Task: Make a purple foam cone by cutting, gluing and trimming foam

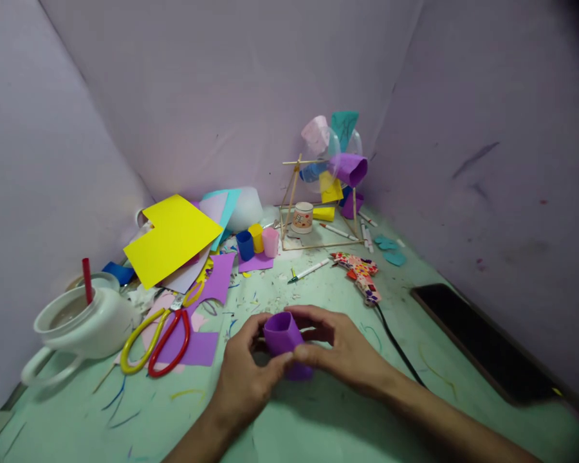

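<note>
Between my two hands, low in the middle of the view, is a small purple foam cup [284, 333], its open end tipped up. My left hand [251, 363] grips it from the left, thumb across its near side. From the right, my right hand [335, 344] closes on the same cup with thumb and fingers. The cup's lower end shows below my thumbs, close to the green tabletop [299, 431]; whether it touches is unclear. Beyond my hands, a blue cup [245, 245], a yellow cup [256, 237] and a pink cup [270, 242] stand on a purple sheet.
Scissors [168, 341] and a white mug [89, 325] lie left, below yellow foam [174, 238]. A stick frame [292, 193] bearing a wheel of coloured cups stands behind. A patterned glue gun [361, 275] with a cord and a black phone [482, 341] are right. Markers [309, 271] lie scattered.
</note>
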The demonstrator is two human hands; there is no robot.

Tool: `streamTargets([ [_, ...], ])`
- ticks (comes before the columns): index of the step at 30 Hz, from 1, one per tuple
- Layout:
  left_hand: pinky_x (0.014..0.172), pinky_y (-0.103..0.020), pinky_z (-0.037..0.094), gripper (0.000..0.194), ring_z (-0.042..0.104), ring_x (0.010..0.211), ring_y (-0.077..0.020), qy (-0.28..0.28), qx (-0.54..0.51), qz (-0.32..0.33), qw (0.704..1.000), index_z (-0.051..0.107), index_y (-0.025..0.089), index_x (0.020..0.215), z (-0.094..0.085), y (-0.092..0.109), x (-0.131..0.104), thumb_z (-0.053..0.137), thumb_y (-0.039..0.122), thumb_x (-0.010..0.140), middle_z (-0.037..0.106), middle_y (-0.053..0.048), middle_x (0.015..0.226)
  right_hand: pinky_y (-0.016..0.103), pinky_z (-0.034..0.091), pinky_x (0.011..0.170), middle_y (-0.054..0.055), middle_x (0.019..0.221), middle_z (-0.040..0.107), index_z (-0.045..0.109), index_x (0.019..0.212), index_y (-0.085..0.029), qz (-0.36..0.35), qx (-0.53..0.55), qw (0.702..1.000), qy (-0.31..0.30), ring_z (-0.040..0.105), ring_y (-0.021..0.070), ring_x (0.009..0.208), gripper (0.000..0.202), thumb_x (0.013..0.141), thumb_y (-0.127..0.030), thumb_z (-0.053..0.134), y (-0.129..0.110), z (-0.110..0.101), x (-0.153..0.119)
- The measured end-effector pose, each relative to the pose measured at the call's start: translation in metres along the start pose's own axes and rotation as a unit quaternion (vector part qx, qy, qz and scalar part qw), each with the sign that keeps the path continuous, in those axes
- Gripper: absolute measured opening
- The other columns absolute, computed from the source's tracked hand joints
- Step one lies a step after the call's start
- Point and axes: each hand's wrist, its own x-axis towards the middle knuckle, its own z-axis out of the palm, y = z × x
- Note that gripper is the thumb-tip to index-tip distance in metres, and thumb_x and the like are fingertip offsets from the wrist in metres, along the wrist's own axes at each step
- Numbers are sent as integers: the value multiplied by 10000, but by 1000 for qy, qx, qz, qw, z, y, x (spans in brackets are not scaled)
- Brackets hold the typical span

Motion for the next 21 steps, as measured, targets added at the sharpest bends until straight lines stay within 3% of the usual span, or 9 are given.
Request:
streamTargets([
  [4, 764, -277, 512, 293, 644, 864, -178, 16, 188, 105, 976, 627, 206, 1011, 3, 2, -1, 682, 291, 735, 700, -33, 960, 375, 517, 803, 77, 930, 704, 711, 954, -174, -64, -17, 998, 20, 653, 227, 884, 320, 644, -216, 778, 2, 7, 4],
  [7, 721, -215, 529, 216, 662, 833, -136, 10, 203, 184, 962, 666, 223, 973, 3, 3, 0, 656, 199, 759, 716, -16, 930, 314, 521, 771, 54, 882, 714, 741, 898, -188, -74, 25, 997, 16, 663, 190, 840, 269, 634, -169, 787, 7, 2, 4],
  [11, 710, -157, 532, 237, 678, 776, -102, 50, 187, 286, 939, 701, 227, 926, 5, 4, 0, 657, 95, 735, 732, 6, 844, 273, 521, 738, 21, 797, 733, 764, 844, -218, -94, 35, 994, 48, 672, 158, 762, 267, 601, -111, 795, 12, 0, 4],
  [21, 607, -155, 553, 258, 692, 631, -106, 52, 143, 315, 937, 752, 252, 839, 8, 2, 2, 635, 54, 722, 752, 16, 736, 257, 516, 619, 12, 655, 718, 770, 707, -217, -100, 35, 992, 70, 651, 144, 616, 65, 660, -182, 742, 21, 6, 3],
])
